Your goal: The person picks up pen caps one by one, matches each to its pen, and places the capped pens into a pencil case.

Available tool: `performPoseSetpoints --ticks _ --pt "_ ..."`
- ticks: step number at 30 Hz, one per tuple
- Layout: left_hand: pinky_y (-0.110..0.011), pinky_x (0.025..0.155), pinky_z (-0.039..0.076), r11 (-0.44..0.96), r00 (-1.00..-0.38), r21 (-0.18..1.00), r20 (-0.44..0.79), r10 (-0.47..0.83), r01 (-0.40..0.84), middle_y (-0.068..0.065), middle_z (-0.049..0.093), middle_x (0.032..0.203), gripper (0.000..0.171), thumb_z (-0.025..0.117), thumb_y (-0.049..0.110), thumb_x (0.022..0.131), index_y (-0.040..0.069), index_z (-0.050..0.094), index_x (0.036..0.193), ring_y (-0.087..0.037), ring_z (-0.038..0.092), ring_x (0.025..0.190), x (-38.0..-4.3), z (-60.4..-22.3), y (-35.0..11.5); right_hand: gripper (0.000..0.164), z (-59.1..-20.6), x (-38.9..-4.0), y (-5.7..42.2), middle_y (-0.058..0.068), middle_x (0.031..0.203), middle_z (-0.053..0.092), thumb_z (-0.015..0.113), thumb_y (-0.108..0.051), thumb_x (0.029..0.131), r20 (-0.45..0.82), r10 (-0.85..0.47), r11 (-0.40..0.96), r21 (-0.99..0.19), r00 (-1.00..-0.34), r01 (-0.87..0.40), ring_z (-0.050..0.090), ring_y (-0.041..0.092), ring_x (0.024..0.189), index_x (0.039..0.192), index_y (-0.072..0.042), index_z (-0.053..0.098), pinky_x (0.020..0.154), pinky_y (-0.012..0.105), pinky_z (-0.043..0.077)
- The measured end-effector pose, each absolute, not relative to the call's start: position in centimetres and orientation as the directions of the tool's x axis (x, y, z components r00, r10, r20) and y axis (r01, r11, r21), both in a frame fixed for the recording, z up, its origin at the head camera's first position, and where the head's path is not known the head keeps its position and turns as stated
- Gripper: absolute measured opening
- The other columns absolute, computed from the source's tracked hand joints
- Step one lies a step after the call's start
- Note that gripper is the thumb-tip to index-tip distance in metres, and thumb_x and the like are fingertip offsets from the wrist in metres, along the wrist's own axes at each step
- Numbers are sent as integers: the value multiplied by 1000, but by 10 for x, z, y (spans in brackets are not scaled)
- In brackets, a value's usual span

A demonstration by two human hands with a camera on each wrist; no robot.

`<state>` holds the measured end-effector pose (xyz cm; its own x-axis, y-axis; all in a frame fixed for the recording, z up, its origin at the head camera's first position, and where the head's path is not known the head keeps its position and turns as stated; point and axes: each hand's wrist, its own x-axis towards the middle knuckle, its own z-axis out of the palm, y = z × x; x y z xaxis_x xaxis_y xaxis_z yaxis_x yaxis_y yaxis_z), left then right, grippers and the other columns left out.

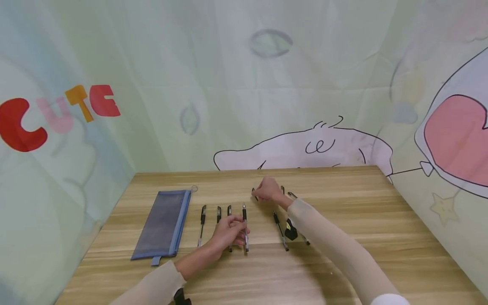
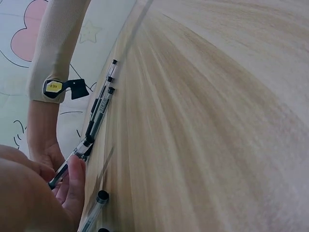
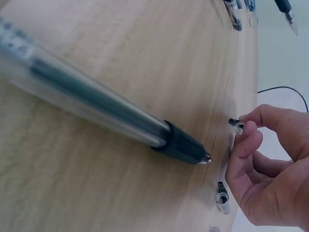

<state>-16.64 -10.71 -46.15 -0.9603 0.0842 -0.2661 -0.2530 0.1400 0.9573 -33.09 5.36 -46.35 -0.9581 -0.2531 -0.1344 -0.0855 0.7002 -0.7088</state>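
Observation:
In the head view my left hand holds an uncapped gel pen between thumb and fingers, its tip pointing away from me. In the left wrist view the pen's clear barrel rises from behind the thumb. Farther back, my right hand pinches a small pen cap with a black clip, close to the tabletop. Another uncapped pen lies near the right forearm and looms large in the right wrist view. Beside the right hand lies a second cap.
Left of the left hand lie several capped pens, partly covered by it. A blue mesh zip pouch rests at the left of the wooden table. Another pen is partly under the right sleeve. A printed curtain hangs behind.

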Motion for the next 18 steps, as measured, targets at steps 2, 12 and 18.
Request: performPoseSetpoints --ticks 2,12,18 --pt "-29 65 62 140 -960 957 -266 84 -253 -22 75 103 25 59 10 102 -6 58 120 -11 68 71 -166 -461 -107 37 -463 -329 55 -2 44 52 73 -16 91 -138 -279 710 -696 -950 -107 37 7 38 57 -1 70 39 19 27" --pt "-26 64 60 145 -958 954 -276 76 -263 -22 75 104 25 59 11 102 -5 59 121 -11 66 70 -168 -459 -105 22 -444 -309 65 15 87 74 64 -17 98 -67 -414 577 -790 -908 -205 69 22 67 105 2 74 59 22 54" --pt "-27 65 60 141 -958 958 -266 103 -251 -22 75 104 29 60 10 100 -6 58 125 -12 67 72 -170 -460 -105 28 -443 -303 73 9 93 69 65 -16 100 -51 -423 496 -849 -905 -184 61 11 64 118 4 69 58 21 51"
